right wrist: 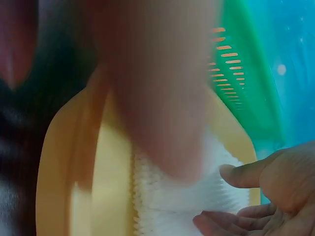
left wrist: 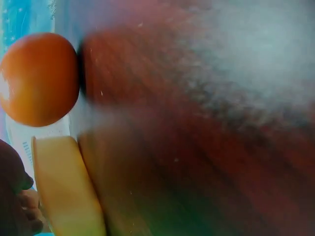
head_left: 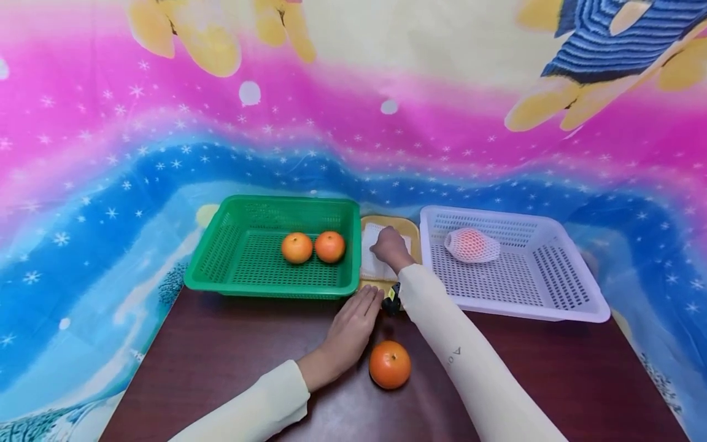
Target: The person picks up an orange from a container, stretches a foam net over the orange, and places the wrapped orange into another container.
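Observation:
A shallow yellow tray point(head_left: 409, 224) stands between two baskets, with white foam nets point(head_left: 373, 252) lying in it. My right hand point(head_left: 393, 248) reaches over the tray from the near side. In the right wrist view its thumb and fingers point(right wrist: 236, 223) stand apart at the foam nets, pinching nothing that I can see. My left hand point(head_left: 349, 325) has its fingers extended together, tips at the tray's near edge; contact is unclear. Blurred fingers point(right wrist: 167, 123) of it cover part of the right wrist view. An orange point(head_left: 390, 365) sits on the table near the left hand.
On the left, a green basket point(head_left: 221, 290) contains two oranges point(head_left: 313, 247). To the right, a white basket point(head_left: 574, 314) contains one fruit in a foam net point(head_left: 472, 245). Behind the dark brown table point(head_left: 221, 362) hangs a patterned cloth point(head_left: 331, 116).

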Tool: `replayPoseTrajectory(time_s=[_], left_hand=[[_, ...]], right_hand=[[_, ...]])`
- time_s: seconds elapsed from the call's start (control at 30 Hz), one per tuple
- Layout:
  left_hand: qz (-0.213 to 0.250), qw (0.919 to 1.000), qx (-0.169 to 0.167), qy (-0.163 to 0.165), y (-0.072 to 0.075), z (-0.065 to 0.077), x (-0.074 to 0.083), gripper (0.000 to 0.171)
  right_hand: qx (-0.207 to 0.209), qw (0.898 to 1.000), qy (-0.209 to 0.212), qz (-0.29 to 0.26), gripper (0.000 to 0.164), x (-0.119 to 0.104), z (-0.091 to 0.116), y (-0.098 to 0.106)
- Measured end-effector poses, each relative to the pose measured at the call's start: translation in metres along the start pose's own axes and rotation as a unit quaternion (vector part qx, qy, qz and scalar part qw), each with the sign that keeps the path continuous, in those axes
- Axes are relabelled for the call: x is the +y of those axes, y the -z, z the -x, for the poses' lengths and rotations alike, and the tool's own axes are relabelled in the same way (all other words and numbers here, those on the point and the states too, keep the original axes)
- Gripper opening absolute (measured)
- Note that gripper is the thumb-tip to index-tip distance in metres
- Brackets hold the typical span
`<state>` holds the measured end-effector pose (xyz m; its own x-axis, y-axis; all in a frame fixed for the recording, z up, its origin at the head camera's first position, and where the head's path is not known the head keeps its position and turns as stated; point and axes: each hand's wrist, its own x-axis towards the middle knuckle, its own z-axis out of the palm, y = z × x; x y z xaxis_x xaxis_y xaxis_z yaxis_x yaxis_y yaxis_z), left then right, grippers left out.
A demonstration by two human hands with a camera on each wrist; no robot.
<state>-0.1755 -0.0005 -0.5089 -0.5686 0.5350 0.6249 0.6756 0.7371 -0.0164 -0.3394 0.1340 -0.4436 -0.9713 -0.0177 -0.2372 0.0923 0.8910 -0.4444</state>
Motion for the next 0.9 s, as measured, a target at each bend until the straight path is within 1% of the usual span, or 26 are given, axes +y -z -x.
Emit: replayPoseTrajectory(time_s=[0.1,0.23,0.3,0.4,0.5,0.57,0.63,0.67,0.7,0.77,0.83,0.9], left_hand=[[-0.036,0.9992,-0.007,-0.016,-0.004,-0.002,-0.002,0.034],[-0.075,0.9968,0.000,-0.025,-0.009,-0.003,-0.003,0.030],[-0.085,0.9961,0.012,-0.021,-0.011,-0.004,-0.003,0.029],[-0.106,0.9937,0.033,-0.009,-0.016,-0.004,-0.003,0.028],[-0.118,0.9916,0.053,0.000,-0.021,-0.004,-0.002,0.029],[-0.122,0.9906,0.063,0.001,-0.023,-0.005,-0.003,0.029],[-0.121,0.9903,0.068,-0.002,-0.025,-0.006,-0.003,0.026],[-0.121,0.9902,0.069,-0.003,-0.025,-0.007,-0.004,0.025],[-0.121,0.9902,0.069,-0.004,-0.025,-0.008,-0.004,0.024],[-0.120,0.9905,0.066,-0.007,-0.025,-0.009,-0.004,0.022],[-0.122,0.9906,0.063,-0.007,-0.024,-0.011,-0.004,0.022],[-0.126,0.9902,0.059,-0.006,-0.023,-0.012,-0.004,0.023]], right_hand=[[0.008,1.000,-0.009,-0.019,0.039,0.002,0.002,0.000],[0.024,0.999,-0.014,-0.042,0.033,0.003,0.005,0.002],[0.031,0.998,-0.020,-0.047,0.032,0.004,0.004,0.002],[0.042,0.997,-0.029,-0.052,0.036,0.005,0.002,0.001],[0.060,0.996,-0.037,-0.058,0.041,0.007,0.001,0.001],[0.072,0.995,-0.038,-0.065,0.036,0.008,0.001,0.002],[0.077,0.994,-0.041,-0.073,0.025,0.007,0.002,0.004],[0.077,0.993,-0.040,-0.075,0.022,0.007,0.002,0.004],[0.075,0.993,-0.040,-0.077,0.024,0.007,0.002,0.006],[0.067,0.994,-0.036,-0.084,0.033,0.005,0.003,0.009],[0.056,0.993,-0.028,-0.098,0.036,0.004,0.004,0.013],[0.045,0.992,-0.020,-0.118,0.032,0.004,0.007,0.019]])
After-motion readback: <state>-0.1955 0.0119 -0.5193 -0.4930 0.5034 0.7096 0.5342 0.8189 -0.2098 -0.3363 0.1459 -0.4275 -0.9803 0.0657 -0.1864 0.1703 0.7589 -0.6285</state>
